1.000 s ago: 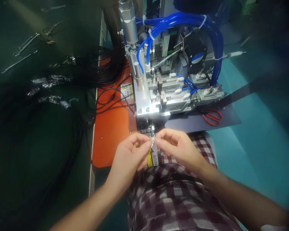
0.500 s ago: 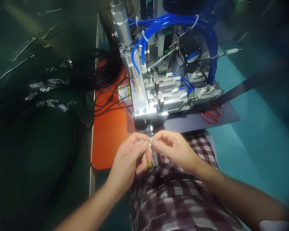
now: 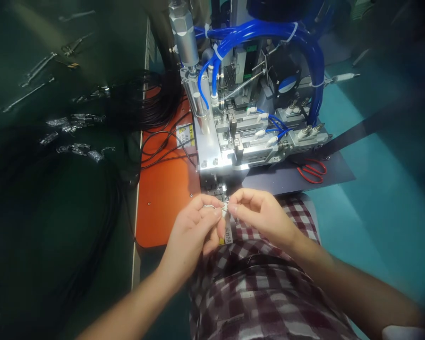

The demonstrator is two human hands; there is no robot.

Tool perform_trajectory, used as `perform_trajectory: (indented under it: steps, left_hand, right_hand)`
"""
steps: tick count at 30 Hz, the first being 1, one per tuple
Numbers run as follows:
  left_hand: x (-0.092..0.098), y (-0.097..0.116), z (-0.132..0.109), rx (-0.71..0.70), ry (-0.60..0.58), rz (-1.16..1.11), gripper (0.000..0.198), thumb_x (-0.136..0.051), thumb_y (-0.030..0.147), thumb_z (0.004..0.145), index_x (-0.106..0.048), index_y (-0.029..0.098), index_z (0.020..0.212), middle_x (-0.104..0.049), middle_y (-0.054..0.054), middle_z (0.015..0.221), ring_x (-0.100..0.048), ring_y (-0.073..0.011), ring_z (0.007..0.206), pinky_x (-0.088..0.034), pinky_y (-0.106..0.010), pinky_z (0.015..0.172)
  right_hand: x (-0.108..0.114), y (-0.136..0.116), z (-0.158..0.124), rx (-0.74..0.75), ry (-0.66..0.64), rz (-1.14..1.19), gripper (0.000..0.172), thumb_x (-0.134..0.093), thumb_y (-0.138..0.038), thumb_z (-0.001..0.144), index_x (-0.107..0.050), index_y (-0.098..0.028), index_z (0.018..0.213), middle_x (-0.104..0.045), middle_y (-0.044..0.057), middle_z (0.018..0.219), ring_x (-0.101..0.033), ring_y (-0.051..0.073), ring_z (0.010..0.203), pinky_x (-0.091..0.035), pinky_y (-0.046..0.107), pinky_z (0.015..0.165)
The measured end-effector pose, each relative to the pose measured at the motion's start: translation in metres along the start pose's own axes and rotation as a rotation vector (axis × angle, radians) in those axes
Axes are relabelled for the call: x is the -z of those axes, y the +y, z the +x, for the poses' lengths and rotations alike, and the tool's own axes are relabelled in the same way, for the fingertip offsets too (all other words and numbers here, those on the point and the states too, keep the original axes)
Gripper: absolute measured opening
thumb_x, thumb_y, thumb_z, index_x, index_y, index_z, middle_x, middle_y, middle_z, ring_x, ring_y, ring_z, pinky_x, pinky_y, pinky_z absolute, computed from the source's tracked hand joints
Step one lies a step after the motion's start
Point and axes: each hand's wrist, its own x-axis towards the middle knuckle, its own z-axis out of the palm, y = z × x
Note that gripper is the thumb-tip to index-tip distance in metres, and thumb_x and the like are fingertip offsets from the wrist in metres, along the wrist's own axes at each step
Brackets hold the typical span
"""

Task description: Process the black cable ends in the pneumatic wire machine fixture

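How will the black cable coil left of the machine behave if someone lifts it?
The black cable coil would probably flop, since its strands curve in loose loops. It may snag or trail, because single strands stray across the orange surface.

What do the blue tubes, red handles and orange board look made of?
Tubes: likely glossy plastic, bright highlights along smooth bends. Handles: perhaps plastic or coated metal, smooth, evenly red. Board: perhaps laminate or painted metal, flat, satin sheen.
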Motion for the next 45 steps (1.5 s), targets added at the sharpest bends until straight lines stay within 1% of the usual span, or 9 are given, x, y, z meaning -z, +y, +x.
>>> perform_trajectory:
  steps: [9,17,21,24,29,33,37,42,45]
  left_hand:
    - [-0.002,0.000,-0.002,-0.036,0.004,0.069,0.011,-0.054,0.026,0.090,-0.051,0.020,0.099,-0.055,0.006,0.060,-0.035,-0.0010,0.039,-0.028,-0.014,0.042]
    - [0.000,-0.001,0.002,0.034,0.069,0.088,0.014,-0.063,0.028,0.083,-0.058,0.015,0.083,-0.058,0.004,0.059,-0.038,-0.0003,0.035,-0.026,-0.014,0.039]
    - [0.001,0.001,0.002,0.061,0.034,0.049,0.014,-0.062,0.027,0.084,-0.059,0.013,0.080,-0.059,0.003,0.058,-0.037,0.0004,0.035,-0.027,-0.015,0.040]
    - [0.001,0.002,0.003,0.066,0.026,0.024,0.015,-0.059,0.027,0.085,-0.056,0.014,0.078,-0.060,0.002,0.059,-0.037,-0.0001,0.034,-0.024,-0.015,0.039]
    - [0.001,0.001,0.003,0.023,0.029,0.026,0.012,-0.057,0.026,0.088,-0.053,0.016,0.083,-0.061,0.003,0.060,-0.038,-0.0013,0.035,-0.025,-0.017,0.042]
    - [0.001,0.002,0.002,-0.002,0.022,0.014,0.010,-0.056,0.026,0.089,-0.052,0.017,0.087,-0.060,0.004,0.060,-0.037,-0.0013,0.036,-0.028,-0.017,0.043]
    - [0.000,0.003,0.000,-0.013,0.017,0.001,0.009,-0.055,0.025,0.089,-0.052,0.016,0.089,-0.059,0.004,0.060,-0.036,-0.0015,0.036,-0.026,-0.017,0.042]
    - [0.001,0.004,0.000,-0.030,0.008,-0.033,0.008,-0.054,0.024,0.089,-0.052,0.016,0.090,-0.058,0.004,0.060,-0.036,-0.0016,0.037,-0.026,-0.017,0.042]
    - [0.002,0.004,0.000,-0.037,0.003,-0.055,0.008,-0.054,0.024,0.089,-0.052,0.016,0.092,-0.058,0.004,0.060,-0.036,-0.0015,0.037,-0.026,-0.016,0.042]
  right_hand:
    - [0.002,0.001,-0.004,0.049,0.013,-0.055,0.013,-0.061,-0.026,0.079,-0.058,-0.015,0.072,-0.052,-0.001,0.065,-0.043,0.010,0.058,-0.034,0.023,0.051]
    - [0.002,0.002,-0.005,0.086,0.008,-0.058,0.010,-0.057,-0.022,0.083,-0.055,-0.016,0.075,-0.050,-0.003,0.065,-0.042,0.009,0.058,-0.036,0.022,0.052]
    - [0.002,0.001,-0.003,0.071,-0.023,-0.013,0.011,-0.056,-0.019,0.085,-0.054,-0.015,0.075,-0.048,-0.005,0.063,-0.041,0.007,0.055,-0.035,0.020,0.051]
    - [0.003,0.001,-0.003,0.065,-0.019,0.022,0.010,-0.057,-0.017,0.084,-0.055,-0.015,0.074,-0.050,-0.005,0.064,-0.043,0.006,0.056,-0.037,0.020,0.053]
    - [0.001,0.005,-0.006,0.029,0.000,0.077,0.008,-0.063,-0.021,0.081,-0.060,-0.014,0.077,-0.053,-0.004,0.063,-0.042,0.006,0.052,-0.035,0.019,0.048]
    - [-0.004,0.009,-0.007,-0.010,0.020,0.103,0.013,-0.068,-0.025,0.077,-0.062,-0.014,0.080,-0.057,-0.002,0.067,-0.042,0.005,0.048,-0.034,0.019,0.043]
    - [-0.008,0.010,-0.006,-0.014,0.053,0.103,0.015,-0.068,-0.027,0.077,-0.062,-0.014,0.079,-0.057,-0.002,0.064,-0.041,0.005,0.042,-0.033,0.019,0.039]
    - [-0.011,0.011,-0.007,0.027,0.075,0.097,0.015,-0.068,-0.027,0.077,-0.063,-0.014,0.080,-0.057,-0.002,0.062,-0.043,0.005,0.043,-0.036,0.019,0.039]
    - [-0.014,0.013,-0.007,0.094,0.100,0.095,0.017,-0.069,-0.030,0.076,-0.062,-0.015,0.079,-0.055,-0.003,0.060,-0.044,0.006,0.045,-0.039,0.020,0.040]
